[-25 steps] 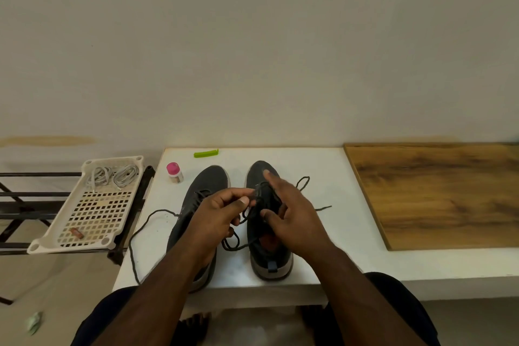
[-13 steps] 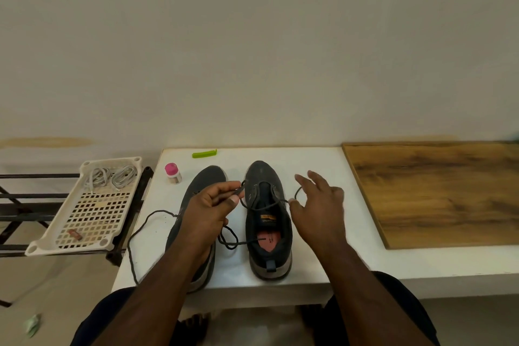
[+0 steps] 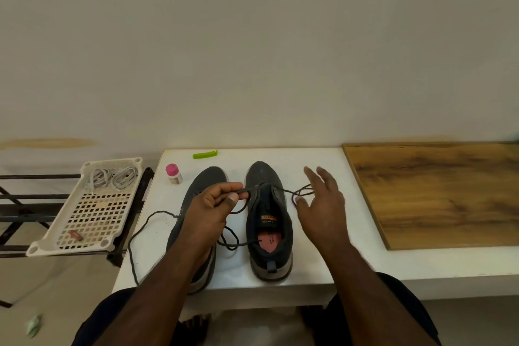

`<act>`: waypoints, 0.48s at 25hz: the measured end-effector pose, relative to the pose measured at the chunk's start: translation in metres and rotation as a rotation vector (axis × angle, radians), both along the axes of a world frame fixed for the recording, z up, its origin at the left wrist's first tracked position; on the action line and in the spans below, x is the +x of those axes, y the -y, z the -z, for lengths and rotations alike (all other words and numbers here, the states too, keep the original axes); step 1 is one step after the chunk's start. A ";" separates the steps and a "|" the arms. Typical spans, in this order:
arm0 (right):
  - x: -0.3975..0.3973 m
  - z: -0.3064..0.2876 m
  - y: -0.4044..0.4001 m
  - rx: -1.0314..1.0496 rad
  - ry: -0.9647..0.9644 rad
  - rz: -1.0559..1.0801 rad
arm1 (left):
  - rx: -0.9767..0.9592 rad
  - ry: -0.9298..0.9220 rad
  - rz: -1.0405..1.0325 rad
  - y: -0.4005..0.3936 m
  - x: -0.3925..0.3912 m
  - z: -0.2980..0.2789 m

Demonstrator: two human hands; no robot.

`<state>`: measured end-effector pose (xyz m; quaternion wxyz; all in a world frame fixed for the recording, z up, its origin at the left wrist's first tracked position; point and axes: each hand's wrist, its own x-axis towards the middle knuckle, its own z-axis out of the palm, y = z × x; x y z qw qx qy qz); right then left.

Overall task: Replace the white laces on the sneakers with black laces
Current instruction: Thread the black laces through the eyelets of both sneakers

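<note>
Two dark grey sneakers stand side by side on the white table (image 3: 323, 166), toes toward the wall. My left hand (image 3: 209, 205) hovers over the left sneaker (image 3: 207, 177) and pinches one end of the black lace (image 3: 283, 191) that crosses the right sneaker (image 3: 266, 222). The lace's other end loops on the table beside my right hand (image 3: 323, 202), whose fingers are spread and hold nothing. Another black lace (image 3: 134, 239) trails from the left sneaker off the table's left edge. White laces (image 3: 112, 177) lie coiled in a cream perforated tray (image 3: 92, 216).
A small pink-capped bottle (image 3: 173, 174) and a green clip (image 3: 205, 154) sit at the table's back left. A wooden board (image 3: 438, 191) covers the surface to the right. The tray rests on a black metal rack (image 3: 33, 196) to the left.
My right hand left the right sneaker's tongue and moved right, fingers spreading by the lace loop. My left hand drew its lace end out to the left, pulling the lace taut across the shoe.
</note>
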<state>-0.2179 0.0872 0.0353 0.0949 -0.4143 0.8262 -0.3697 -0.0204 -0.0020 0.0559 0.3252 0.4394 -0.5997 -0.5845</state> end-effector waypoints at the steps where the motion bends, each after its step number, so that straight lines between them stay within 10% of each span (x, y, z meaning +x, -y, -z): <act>1: 0.009 -0.002 0.001 0.003 0.026 -0.125 | -0.005 -0.005 0.018 -0.001 -0.001 -0.001; 5: 0.040 -0.004 0.005 -0.086 0.280 -0.455 | -0.013 0.027 0.095 -0.007 -0.003 -0.002; 12: -0.010 0.002 0.002 -0.292 0.256 0.195 | 0.046 0.054 -0.098 -0.001 0.000 0.000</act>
